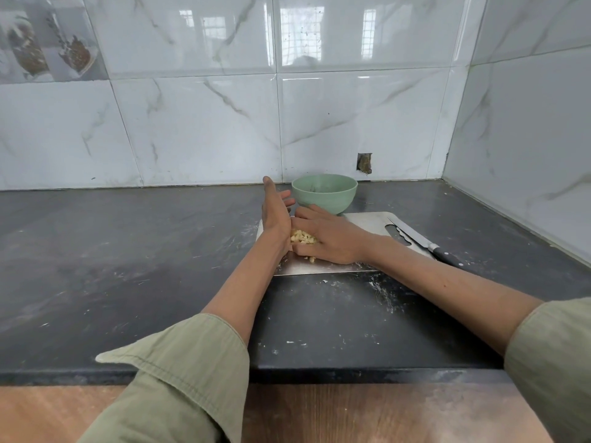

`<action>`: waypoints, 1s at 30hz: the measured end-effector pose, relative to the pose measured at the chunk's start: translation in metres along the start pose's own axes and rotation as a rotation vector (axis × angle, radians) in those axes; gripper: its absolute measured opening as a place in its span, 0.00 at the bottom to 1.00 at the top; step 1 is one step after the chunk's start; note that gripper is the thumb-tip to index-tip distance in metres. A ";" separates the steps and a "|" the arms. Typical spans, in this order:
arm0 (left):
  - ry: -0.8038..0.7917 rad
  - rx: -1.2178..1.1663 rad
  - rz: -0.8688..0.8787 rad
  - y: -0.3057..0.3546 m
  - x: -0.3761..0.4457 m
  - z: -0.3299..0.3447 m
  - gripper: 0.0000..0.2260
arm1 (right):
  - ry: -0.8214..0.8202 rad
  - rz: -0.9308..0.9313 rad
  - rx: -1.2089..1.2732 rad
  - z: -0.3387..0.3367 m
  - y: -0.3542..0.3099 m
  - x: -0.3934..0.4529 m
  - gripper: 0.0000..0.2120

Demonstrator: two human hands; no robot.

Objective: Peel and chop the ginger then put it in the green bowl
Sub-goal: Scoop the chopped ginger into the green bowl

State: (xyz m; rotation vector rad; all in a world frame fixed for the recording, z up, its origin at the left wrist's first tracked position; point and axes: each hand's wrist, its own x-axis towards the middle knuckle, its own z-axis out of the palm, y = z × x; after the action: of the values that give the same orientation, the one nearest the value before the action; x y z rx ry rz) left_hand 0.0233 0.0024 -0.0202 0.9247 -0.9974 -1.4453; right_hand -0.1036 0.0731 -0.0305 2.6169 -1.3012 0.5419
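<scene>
Dark worktop [160, 251] carries a steel board [361, 223]. On it, both hands cup chopped ginger [302, 237]: left hand [275, 210] edge-on, fingers straight; right hand [329, 237] flat, fingers relaxed. Knife [422, 243] lies right; green bowl [324, 193] just behind.

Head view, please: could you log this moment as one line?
ginger: chopped, on board | left hand, right hand: gathering it | green bowl: behind board | knife: set down

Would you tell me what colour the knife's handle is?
The knife handle is black, seen in the head view.
</scene>
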 end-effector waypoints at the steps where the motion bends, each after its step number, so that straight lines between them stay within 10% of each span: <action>1: 0.000 0.000 -0.001 0.000 -0.001 0.000 0.37 | 0.007 -0.016 -0.009 0.000 0.000 0.001 0.14; 16: 0.016 0.035 0.059 -0.001 -0.003 0.002 0.34 | 0.125 0.085 -0.027 -0.005 -0.011 0.006 0.09; 30: 0.008 0.043 0.042 -0.003 0.003 0.007 0.36 | 0.488 0.542 0.861 -0.037 0.003 0.013 0.15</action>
State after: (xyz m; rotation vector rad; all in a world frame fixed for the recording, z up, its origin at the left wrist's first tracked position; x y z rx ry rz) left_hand 0.0157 0.0004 -0.0208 0.9346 -1.0396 -1.3894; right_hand -0.1077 0.0735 0.0082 2.3080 -1.8571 2.0642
